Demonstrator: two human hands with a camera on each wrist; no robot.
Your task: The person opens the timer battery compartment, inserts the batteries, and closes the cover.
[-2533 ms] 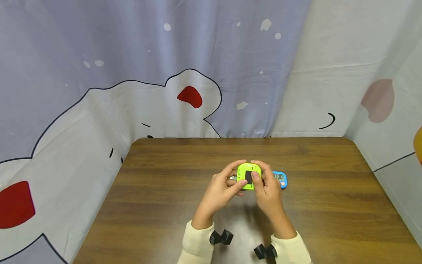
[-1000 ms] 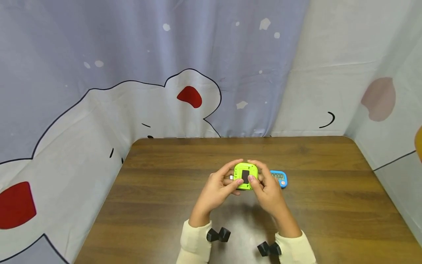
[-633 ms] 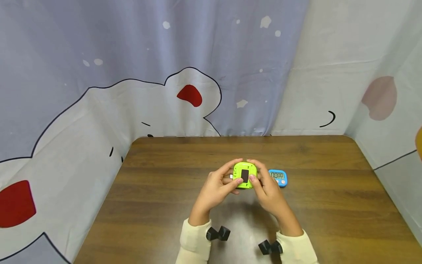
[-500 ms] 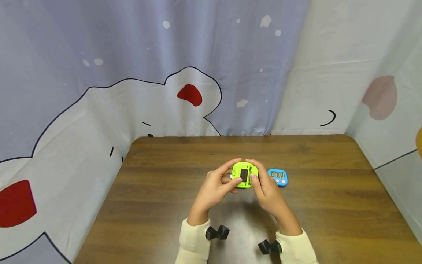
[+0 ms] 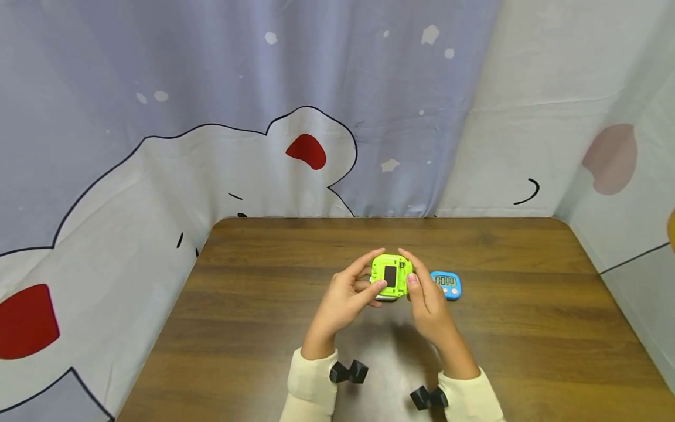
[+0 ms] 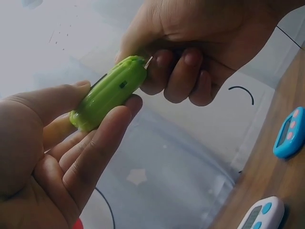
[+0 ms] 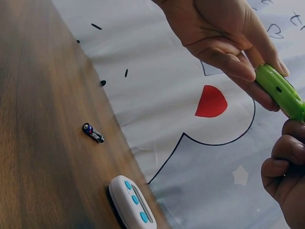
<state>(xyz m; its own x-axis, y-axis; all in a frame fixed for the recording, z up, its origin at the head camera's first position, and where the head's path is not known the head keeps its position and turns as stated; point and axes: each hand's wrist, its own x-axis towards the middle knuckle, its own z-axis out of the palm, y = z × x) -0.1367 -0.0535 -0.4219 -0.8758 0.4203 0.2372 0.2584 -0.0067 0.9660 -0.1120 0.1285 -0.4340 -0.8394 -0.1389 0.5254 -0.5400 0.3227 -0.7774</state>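
A lime-green digital timer [image 5: 391, 275] is held up with its back, which has a dark rectangle, toward me. My left hand [image 5: 343, 302] grips its left side, thumb on the back and fingers behind. At the right side my right hand [image 5: 429, 305] pinches the slid-out battery cover [image 5: 409, 268], beside an exposed slot. In the left wrist view the timer [image 6: 108, 93] shows edge-on, with a thin pale edge sticking out by the right fingers [image 6: 178, 76]. The right wrist view shows the left hand [image 7: 228, 43] on its far end.
A blue timer [image 5: 446, 285] lies on the wooden table [image 5: 295, 252], right of the hands. A white timer [image 7: 132, 202] with blue buttons and a small battery [image 7: 93, 133] lie on the table too. A patterned curtain [image 5: 401, 88] hangs behind the table.
The battery cover has shifted right from the green timer's back, exposing a slot. My right thumb has moved right with it. The left hand keeps its grip.
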